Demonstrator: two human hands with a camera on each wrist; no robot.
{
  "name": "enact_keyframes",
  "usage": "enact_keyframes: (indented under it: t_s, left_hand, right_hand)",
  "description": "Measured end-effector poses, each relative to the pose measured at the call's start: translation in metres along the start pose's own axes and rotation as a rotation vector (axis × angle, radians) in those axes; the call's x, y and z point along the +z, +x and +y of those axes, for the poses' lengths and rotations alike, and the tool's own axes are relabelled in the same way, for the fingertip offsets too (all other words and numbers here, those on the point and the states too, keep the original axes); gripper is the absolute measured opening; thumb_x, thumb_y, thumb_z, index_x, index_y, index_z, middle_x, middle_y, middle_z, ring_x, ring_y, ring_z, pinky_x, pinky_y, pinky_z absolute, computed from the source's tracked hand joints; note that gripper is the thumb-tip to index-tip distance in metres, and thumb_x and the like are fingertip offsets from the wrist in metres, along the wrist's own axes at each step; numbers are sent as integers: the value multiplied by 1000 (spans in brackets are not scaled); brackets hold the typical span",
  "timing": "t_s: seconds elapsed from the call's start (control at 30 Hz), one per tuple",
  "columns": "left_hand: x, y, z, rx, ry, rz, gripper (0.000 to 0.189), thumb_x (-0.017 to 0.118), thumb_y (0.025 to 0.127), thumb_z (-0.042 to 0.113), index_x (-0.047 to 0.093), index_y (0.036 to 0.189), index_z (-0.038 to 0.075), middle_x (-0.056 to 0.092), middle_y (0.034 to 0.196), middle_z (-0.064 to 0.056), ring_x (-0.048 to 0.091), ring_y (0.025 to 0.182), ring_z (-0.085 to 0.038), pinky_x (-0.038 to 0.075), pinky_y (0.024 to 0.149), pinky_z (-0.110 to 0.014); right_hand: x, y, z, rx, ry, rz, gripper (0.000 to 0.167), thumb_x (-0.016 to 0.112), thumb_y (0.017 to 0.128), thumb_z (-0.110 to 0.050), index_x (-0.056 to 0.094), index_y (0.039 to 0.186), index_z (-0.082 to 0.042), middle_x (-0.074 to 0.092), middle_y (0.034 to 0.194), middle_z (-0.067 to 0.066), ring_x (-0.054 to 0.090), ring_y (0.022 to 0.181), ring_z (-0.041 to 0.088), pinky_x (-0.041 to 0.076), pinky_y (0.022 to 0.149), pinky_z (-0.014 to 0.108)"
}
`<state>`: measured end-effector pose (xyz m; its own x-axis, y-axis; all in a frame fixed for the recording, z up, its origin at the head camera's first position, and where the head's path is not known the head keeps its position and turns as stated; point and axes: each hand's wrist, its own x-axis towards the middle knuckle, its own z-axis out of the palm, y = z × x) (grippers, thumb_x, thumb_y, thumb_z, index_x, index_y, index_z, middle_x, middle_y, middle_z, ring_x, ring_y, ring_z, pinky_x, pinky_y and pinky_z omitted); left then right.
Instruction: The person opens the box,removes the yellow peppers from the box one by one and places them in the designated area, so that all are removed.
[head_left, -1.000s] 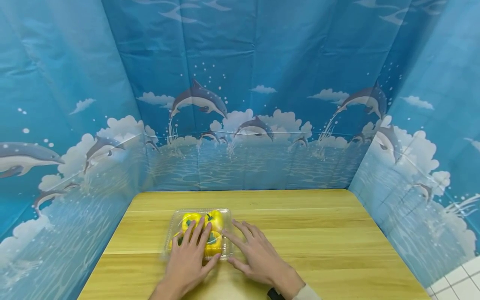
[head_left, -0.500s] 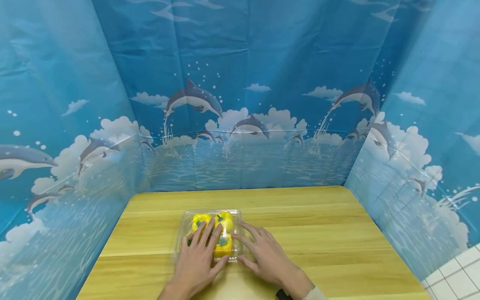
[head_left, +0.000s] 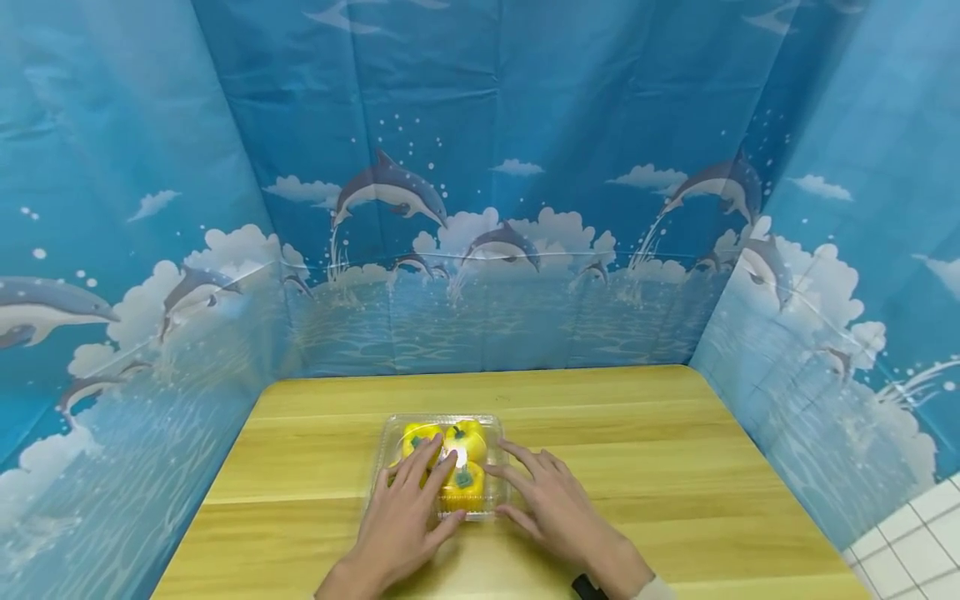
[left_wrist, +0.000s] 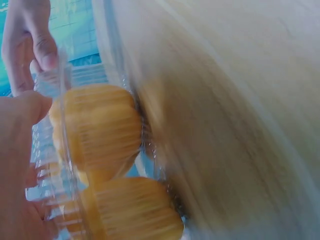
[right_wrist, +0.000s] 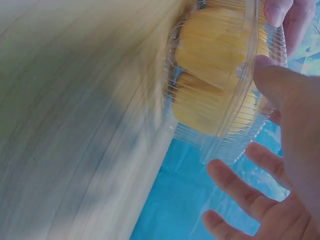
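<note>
A clear plastic clamshell box (head_left: 491,497) with several yellow bell peppers (head_left: 467,440) in it sits left of the table's middle, its lid down. Across the lid's left part lies my left hand (head_left: 401,518), fingers spread and thumb at the front edge. My right hand (head_left: 561,510) is at the box's right side, index fingertip and thumb right at the wall. In the right wrist view, the right thumb (right_wrist: 275,82) touches the lid's rim while the other fingers (right_wrist: 237,187) extend loosely. The left wrist view is blurred, with peppers (left_wrist: 102,130) showing through the ribbed wall.
The wood-patterned table (head_left: 660,467) extends to both sides and behind the box. A blue dolphin-print curtain (head_left: 480,317) encloses the back and both sides. White tiles (head_left: 911,542) show at the lower right.
The box has slid rightward over the table, both hands moving along with it. The lid stays down, and the hands keep much the same placement on the box.
</note>
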<state>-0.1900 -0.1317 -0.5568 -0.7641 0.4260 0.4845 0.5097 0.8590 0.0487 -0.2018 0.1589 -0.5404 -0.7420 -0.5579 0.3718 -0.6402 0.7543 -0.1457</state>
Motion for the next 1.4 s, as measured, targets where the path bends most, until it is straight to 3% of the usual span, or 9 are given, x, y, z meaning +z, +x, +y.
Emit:
enact_keyframes:
  t_s: [0.23, 0.37, 0.47, 0.7, 0.8, 0.9, 1.07, 1.2, 1.4]
  left_hand:
    - [-7, -9, -10, 38, -201, 57, 77, 96, 96, 44, 68, 164, 20, 53, 181, -17, 57, 162, -42, 60, 121, -68]
    - [-8, -14, -17, 36, -250, 103, 81, 102, 92, 37, 69, 163, 19, 53, 180, -20, 55, 163, -47, 58, 123, -70]
    - [-9, -18, -21, -34, -283, 92, 89, 103, 90, 37, 64, 167, 18, 48, 184, -20, 51, 166, -50, 57, 123, -71]
    - [-12, -29, -25, -354, -515, -45, 110, 105, 89, 41, 46, 180, 19, 36, 189, -18, 51, 164, -52, 62, 118, -67]
    - [-13, -29, -26, -458, -630, -76, 117, 107, 86, 40, 43, 181, 18, 48, 178, -19, 64, 153, -46, 66, 115, -57]
    - [-15, -28, -26, -538, -773, -111, 115, 108, 85, 34, 45, 179, 14, 66, 156, -16, 77, 130, -33, 71, 105, -40]
    - [-17, -29, -26, -588, -1030, -192, 91, 100, 94, 17, 54, 170, -1, 79, 124, -13, 81, 102, -17, 71, 89, -26]
    - [-15, -30, -26, -586, -1177, -234, 80, 94, 97, 7, 56, 167, -5, 82, 119, -14, 84, 100, -18, 71, 88, -24]
    - [-12, -30, -25, -632, -1255, -298, 80, 92, 101, 13, 53, 169, -1, 85, 121, -12, 85, 108, -26, 71, 95, -30]
  right_hand:
    - [-3, -2, 2, -14, -25, 41, 58, 92, 99, -40, 74, 154, -31, 61, 174, 12, 72, 143, 37, 61, 118, 71]
    - [-6, -2, 2, -14, -24, 66, 57, 94, 96, -36, 76, 150, -29, 64, 171, 12, 75, 138, 36, 62, 115, 71]
    - [-8, -4, 5, -12, -27, 88, 56, 96, 94, -34, 78, 146, -28, 66, 169, 12, 76, 135, 36, 62, 114, 71]
    - [-15, -13, 13, 30, -22, 72, 53, 96, 93, -30, 79, 143, -26, 67, 169, 11, 76, 137, 37, 61, 116, 72]
    - [-19, -18, 18, 62, -24, 65, 53, 96, 93, -27, 79, 144, -27, 68, 168, 10, 75, 137, 38, 60, 117, 73]
    - [-23, -22, 23, 74, -41, 72, 53, 96, 93, -26, 79, 143, -27, 69, 167, 10, 76, 136, 37, 60, 117, 71]
    - [-30, -30, 30, 75, -66, 75, 53, 97, 93, -25, 79, 143, -26, 69, 166, 10, 76, 136, 34, 62, 116, 68]
    - [-38, -37, 33, 81, -74, 67, 55, 98, 93, -24, 79, 145, -27, 67, 168, 10, 76, 132, 34, 62, 115, 70]
    - [-44, -42, 34, 77, -77, 57, 51, 95, 99, -44, 79, 144, -26, 66, 169, 10, 71, 141, 36, 62, 115, 67]
